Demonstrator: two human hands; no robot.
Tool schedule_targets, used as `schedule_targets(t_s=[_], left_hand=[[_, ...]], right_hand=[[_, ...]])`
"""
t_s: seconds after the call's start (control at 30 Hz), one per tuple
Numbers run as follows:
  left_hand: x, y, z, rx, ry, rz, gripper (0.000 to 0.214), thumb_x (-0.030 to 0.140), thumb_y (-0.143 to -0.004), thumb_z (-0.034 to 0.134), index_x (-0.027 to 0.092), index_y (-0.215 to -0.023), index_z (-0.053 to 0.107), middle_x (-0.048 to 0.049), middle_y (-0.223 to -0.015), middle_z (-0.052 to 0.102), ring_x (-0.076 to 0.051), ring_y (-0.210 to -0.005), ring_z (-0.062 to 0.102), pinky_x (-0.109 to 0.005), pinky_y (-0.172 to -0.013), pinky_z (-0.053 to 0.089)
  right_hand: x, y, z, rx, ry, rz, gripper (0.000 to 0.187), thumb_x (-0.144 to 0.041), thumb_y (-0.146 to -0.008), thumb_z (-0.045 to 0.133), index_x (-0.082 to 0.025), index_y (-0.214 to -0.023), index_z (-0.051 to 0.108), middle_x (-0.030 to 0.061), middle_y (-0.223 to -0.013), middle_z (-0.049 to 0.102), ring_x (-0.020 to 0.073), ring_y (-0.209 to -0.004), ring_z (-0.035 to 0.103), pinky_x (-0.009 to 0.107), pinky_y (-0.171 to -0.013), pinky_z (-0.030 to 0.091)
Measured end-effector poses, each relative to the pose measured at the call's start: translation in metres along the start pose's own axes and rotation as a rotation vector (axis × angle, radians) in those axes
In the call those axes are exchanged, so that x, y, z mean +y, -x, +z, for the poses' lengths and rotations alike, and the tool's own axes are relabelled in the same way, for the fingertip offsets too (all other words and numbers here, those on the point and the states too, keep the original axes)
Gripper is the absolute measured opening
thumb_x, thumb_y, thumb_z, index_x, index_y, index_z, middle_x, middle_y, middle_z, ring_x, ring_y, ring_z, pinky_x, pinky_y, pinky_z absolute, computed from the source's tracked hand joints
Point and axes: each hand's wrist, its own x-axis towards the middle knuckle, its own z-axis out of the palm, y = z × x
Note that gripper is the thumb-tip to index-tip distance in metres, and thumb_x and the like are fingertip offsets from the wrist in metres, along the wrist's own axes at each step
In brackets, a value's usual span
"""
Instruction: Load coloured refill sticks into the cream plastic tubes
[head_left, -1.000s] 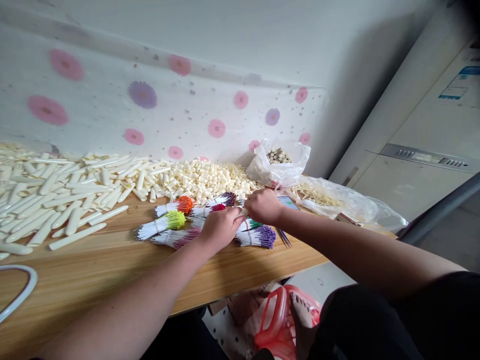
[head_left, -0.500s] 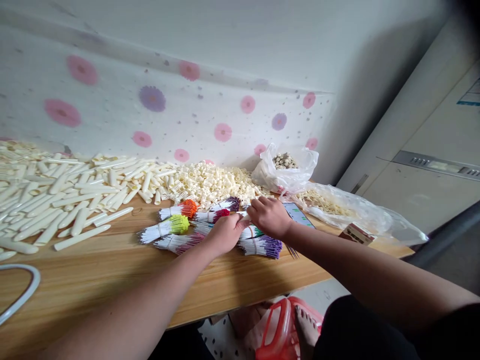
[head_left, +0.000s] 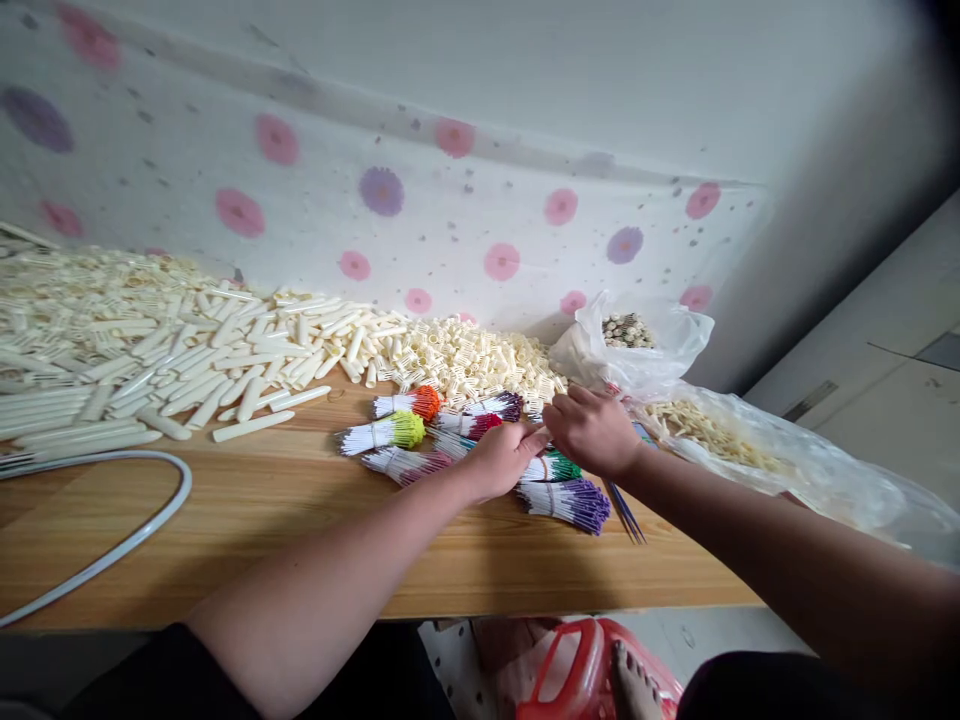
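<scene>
My left hand (head_left: 499, 463) and my right hand (head_left: 591, 430) meet over the bundles, fingers closed on what looks like a cream pen part, mostly hidden by the fingers. Beneath and around them lie rubber-banded bundles of thin white pen refills with coloured ends: an orange bundle (head_left: 409, 402), a yellow-green bundle (head_left: 384, 432), a pink bundle (head_left: 405, 464), a green bundle (head_left: 553, 467) and a purple bundle (head_left: 564, 504). Several loose dark-blue refills (head_left: 624, 512) stick out below my right wrist.
Cream pen barrels (head_left: 225, 365) and short cream pen pieces (head_left: 472, 360) are heaped along the wall. Rightward are a plastic bag (head_left: 637, 355) of small round-topped parts and a clear bag (head_left: 795, 460) of pale pieces. A white tube (head_left: 184, 490) curves across the wooden table (head_left: 300, 560).
The view has swung left, so everything appears shifted to the right. Both hands stay together over the bundles, with little visible change in their grip.
</scene>
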Motion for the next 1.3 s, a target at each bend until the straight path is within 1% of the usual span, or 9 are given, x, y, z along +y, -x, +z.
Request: schedule_targets(t_s=[0.27, 0.37, 0.47, 0.6, 0.7, 0.9, 1.1, 1.2, 1.3], left_hand=[[-0.004, -0.001, 0.003, 0.115, -0.190, -0.052, 0.031, 0.037, -0.091, 0.041, 0.016, -0.083, 0.062, -0.0084, -0.074, 0.066, -0.022, -0.070, 0.061, -0.030, -0.063, 0.039], [-0.006, -0.003, 0.003, 0.102, 0.113, -0.041, 0.035, 0.043, -0.090, 0.039, 0.016, -0.078, 0.057, -0.0010, -0.062, 0.057, -0.015, -0.059, 0.051, -0.025, -0.056, 0.036], [-0.005, -0.003, 0.002, 0.023, 0.537, -0.103, 0.041, 0.055, -0.086, 0.042, 0.017, -0.075, 0.051, 0.0054, -0.054, 0.040, -0.008, -0.046, 0.033, -0.021, -0.045, 0.025], [0.001, 0.001, 0.000, -0.171, 0.916, -0.242, 0.043, 0.061, -0.080, 0.050, 0.018, -0.077, 0.047, 0.0092, -0.053, 0.024, -0.004, -0.041, 0.013, -0.020, -0.040, 0.009], [0.004, 0.005, -0.001, -0.296, 1.009, -0.262, 0.043, 0.061, -0.080, 0.051, 0.018, -0.078, 0.047, 0.0096, -0.053, 0.023, -0.003, -0.042, 0.009, -0.019, -0.040, 0.008], [-0.004, 0.001, 0.003, -0.089, 0.592, -0.064, 0.047, 0.063, -0.080, 0.046, 0.016, -0.077, 0.050, 0.0058, -0.055, 0.035, -0.007, -0.047, 0.029, -0.020, -0.043, 0.021], [-0.004, -0.001, 0.006, -0.140, 0.540, -0.110, 0.041, 0.057, -0.085, 0.042, 0.018, -0.076, 0.048, 0.0073, -0.053, 0.033, -0.007, -0.045, 0.028, -0.021, -0.044, 0.022], [0.000, 0.001, 0.008, -0.231, 0.602, -0.208, 0.036, 0.055, -0.087, 0.040, 0.019, -0.080, 0.046, 0.0093, -0.052, 0.028, -0.007, -0.041, 0.021, -0.020, -0.042, 0.019], [-0.001, 0.001, 0.009, -0.184, 0.306, -0.098, 0.029, 0.044, -0.090, 0.040, 0.018, -0.082, 0.052, 0.0028, -0.060, 0.047, -0.011, -0.051, 0.044, -0.023, -0.051, 0.033]], right_hand=[[0.001, -0.014, 0.002, -0.011, -0.054, -0.031, 0.019, -0.023, -0.079, 0.052, -0.014, -0.073, 0.067, 0.0115, -0.073, 0.068, 0.0222, -0.066, 0.060, 0.030, -0.053, 0.035], [0.013, -0.011, -0.005, 0.051, -0.104, -0.063, 0.020, -0.021, -0.082, 0.049, -0.014, -0.089, 0.066, 0.0109, -0.089, 0.067, 0.0223, -0.081, 0.060, 0.030, -0.061, 0.041], [0.032, 0.000, -0.011, 0.161, -0.468, -0.121, 0.030, -0.023, -0.079, 0.056, -0.014, -0.107, 0.062, 0.0093, -0.100, 0.064, 0.0182, -0.088, 0.059, 0.029, -0.072, 0.045], [0.045, 0.018, -0.008, 0.168, -1.105, -0.027, 0.043, -0.035, -0.084, 0.056, -0.012, -0.119, 0.057, 0.0039, -0.083, 0.064, 0.0120, -0.069, 0.057, 0.026, -0.061, 0.047], [0.042, 0.025, -0.002, 0.199, -1.231, 0.040, 0.036, -0.039, -0.083, 0.057, -0.012, -0.105, 0.065, 0.0020, -0.074, 0.063, 0.0114, -0.064, 0.056, 0.026, -0.058, 0.047], [0.042, 0.031, -0.005, 0.230, -1.083, -0.018, 0.025, -0.032, -0.085, 0.056, -0.013, -0.098, 0.064, -0.0019, -0.066, 0.058, 0.0081, -0.058, 0.052, 0.022, -0.052, 0.041], [0.025, 0.037, -0.005, 0.411, -0.477, -0.203, 0.027, -0.019, -0.089, 0.047, -0.012, -0.113, 0.058, 0.0125, -0.111, 0.061, 0.0203, -0.102, 0.053, 0.035, -0.086, 0.044], [0.006, 0.031, 0.010, 0.285, -0.174, -0.102, 0.027, -0.022, -0.093, 0.037, -0.014, -0.097, 0.062, 0.0124, -0.094, 0.065, 0.0215, -0.087, 0.056, 0.034, -0.070, 0.044], [-0.006, 0.021, 0.026, 0.086, -0.120, -0.032, 0.027, -0.021, -0.091, 0.038, -0.014, -0.087, 0.064, 0.0116, -0.084, 0.066, 0.0208, -0.073, 0.059, 0.031, -0.058, 0.039]])
